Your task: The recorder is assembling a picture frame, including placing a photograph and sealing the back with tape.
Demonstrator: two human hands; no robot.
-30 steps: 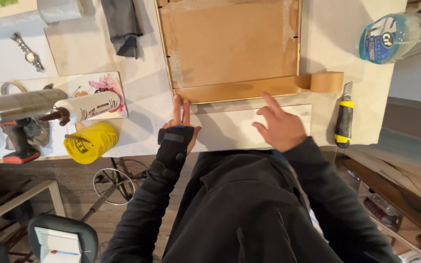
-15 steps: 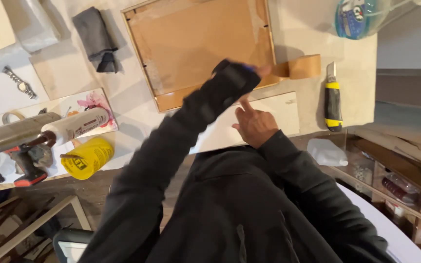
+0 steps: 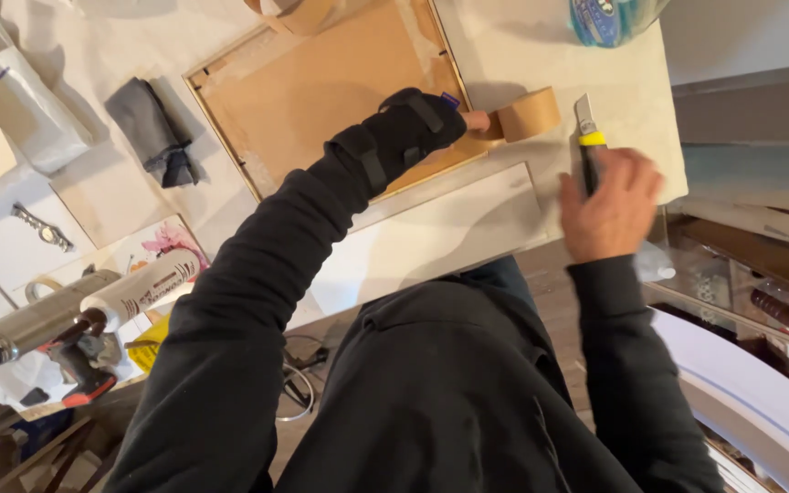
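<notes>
Nearest, the right hand (image 3: 609,205) rests over the handle of a yellow-and-black knife (image 3: 588,146) on the white table (image 3: 522,55), fingers curled — whether it grips it, I cannot tell. Farther, the left hand (image 3: 431,123), in a black brace, pinches a brown tape roll (image 3: 527,114) just beside the picture frame (image 3: 321,91).

One camera, worn on my head, looks steeply down past my chest onto the white worktable (image 3: 504,55), close above its near edge, the floor visible beneath.
</notes>
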